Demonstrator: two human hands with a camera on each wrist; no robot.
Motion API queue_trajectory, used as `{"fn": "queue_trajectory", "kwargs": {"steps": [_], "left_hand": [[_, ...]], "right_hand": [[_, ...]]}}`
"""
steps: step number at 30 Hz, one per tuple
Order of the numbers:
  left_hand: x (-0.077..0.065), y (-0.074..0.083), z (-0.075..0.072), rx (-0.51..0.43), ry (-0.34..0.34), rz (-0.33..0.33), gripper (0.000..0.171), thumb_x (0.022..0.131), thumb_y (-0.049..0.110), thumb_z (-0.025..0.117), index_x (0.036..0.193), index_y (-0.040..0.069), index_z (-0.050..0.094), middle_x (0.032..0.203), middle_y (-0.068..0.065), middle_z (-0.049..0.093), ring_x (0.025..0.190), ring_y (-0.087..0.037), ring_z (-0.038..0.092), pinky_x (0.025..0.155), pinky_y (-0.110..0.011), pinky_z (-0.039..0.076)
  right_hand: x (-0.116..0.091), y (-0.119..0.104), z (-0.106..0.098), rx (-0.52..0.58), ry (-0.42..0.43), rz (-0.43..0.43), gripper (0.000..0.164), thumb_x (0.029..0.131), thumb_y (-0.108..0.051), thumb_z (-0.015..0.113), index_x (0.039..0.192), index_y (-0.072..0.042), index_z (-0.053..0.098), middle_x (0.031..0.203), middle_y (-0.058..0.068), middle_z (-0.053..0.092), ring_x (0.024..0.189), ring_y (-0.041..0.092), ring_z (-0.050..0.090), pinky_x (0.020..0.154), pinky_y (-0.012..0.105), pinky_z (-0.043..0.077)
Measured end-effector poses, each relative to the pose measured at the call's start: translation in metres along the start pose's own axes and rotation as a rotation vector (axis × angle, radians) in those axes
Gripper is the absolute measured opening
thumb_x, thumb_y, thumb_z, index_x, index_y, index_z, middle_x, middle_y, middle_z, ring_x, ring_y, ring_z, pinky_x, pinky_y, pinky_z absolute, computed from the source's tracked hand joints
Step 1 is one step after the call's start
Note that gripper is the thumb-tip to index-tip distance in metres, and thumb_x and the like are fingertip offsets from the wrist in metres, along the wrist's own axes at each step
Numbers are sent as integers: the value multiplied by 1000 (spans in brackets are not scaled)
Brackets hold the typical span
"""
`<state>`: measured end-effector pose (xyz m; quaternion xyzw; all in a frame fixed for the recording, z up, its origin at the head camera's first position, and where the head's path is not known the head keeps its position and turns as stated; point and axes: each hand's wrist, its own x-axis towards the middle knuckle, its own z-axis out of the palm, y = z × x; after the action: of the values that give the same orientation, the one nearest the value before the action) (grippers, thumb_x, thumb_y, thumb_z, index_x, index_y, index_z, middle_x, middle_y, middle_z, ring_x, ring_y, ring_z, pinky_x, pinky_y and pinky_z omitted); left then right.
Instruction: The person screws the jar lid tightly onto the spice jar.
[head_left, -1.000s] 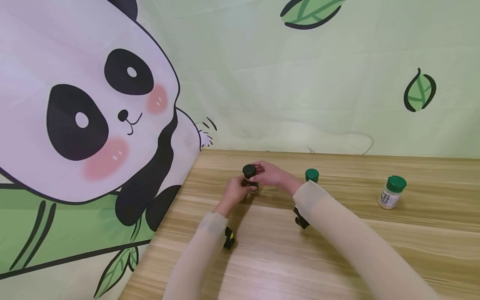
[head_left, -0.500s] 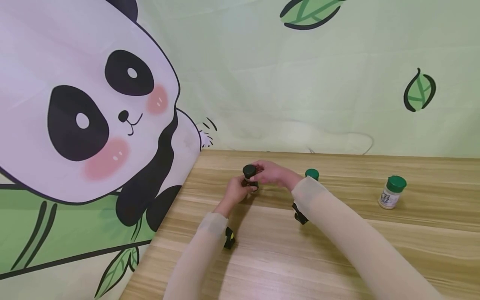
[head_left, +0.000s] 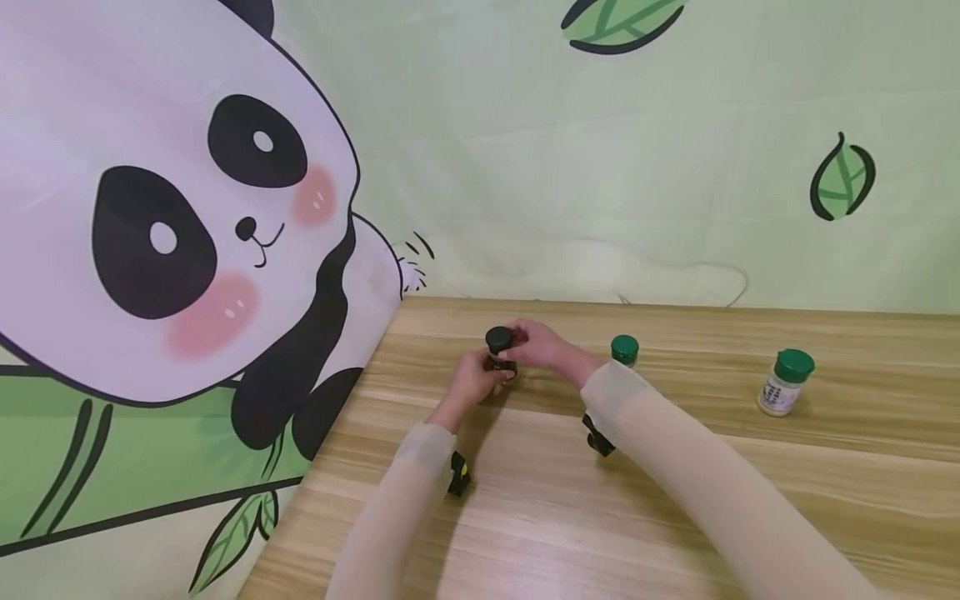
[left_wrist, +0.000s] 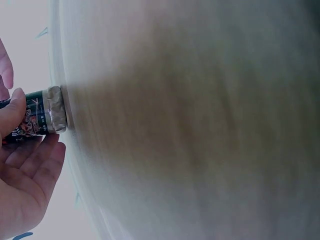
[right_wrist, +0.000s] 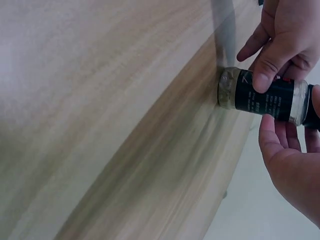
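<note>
A small spice jar with a black cap [head_left: 498, 339] stands upright at the back left of the table, between both hands. The left hand [head_left: 468, 383] holds its body, the thumb lying on the dark printed label [right_wrist: 252, 100]. Clear glass [left_wrist: 55, 110] shows at the jar's bottom end, which is at the tabletop. Higher up, the right hand [head_left: 540, 346] pinches the jar around its cap with thumb and fingers. In the right wrist view the right hand [right_wrist: 295, 175] is below the jar, and its thumb is cut off at the frame's edge.
A green-capped jar [head_left: 624, 348] stands behind the right sleeve [head_left: 675, 442], its lower part hidden. Farther right is another green-capped jar [head_left: 783, 387] with a white label. A panda-print cloth [head_left: 525, 167] hangs along the table's [head_left: 525, 517] back and left sides.
Both hands stay on the black-capped jar in nearly the same place. The right wrist and sleeve have shifted very slightly left. The other jars have not moved.
</note>
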<state>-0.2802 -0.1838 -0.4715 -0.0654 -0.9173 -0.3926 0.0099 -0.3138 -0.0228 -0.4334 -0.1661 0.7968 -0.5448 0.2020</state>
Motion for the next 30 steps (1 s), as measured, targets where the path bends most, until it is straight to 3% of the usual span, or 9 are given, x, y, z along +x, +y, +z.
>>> {"fn": "queue_trajectory", "kwargs": {"steps": [9, 14, 30], "left_hand": [[0, 0, 0, -1, 18, 25, 26, 89, 6, 78, 111, -6, 71, 106, -25, 76, 92, -29, 70, 75, -28, 53], [0, 0, 0, -6, 19, 5, 30, 89, 7, 78, 115, -6, 71, 109, -25, 76, 95, -29, 70, 78, -29, 54], [0, -1, 2, -13, 33, 7, 29, 89, 4, 76, 115, -7, 71, 111, -25, 76, 95, -26, 68, 82, -31, 54]], "right_hand": [[-8, 0, 15, 61, 148, -39, 54, 95, -5, 70, 141, 11, 46, 141, 32, 56, 134, 43, 55, 116, 47, 45], [-14, 0, 25, 155, 228, -53, 51, 94, -3, 69, 137, 12, 46, 139, 33, 55, 132, 44, 55, 115, 49, 45], [-14, 5, 40, 213, 347, -29, 49, 95, -6, 70, 136, 6, 46, 143, 29, 54, 139, 41, 51, 118, 50, 42]]}}
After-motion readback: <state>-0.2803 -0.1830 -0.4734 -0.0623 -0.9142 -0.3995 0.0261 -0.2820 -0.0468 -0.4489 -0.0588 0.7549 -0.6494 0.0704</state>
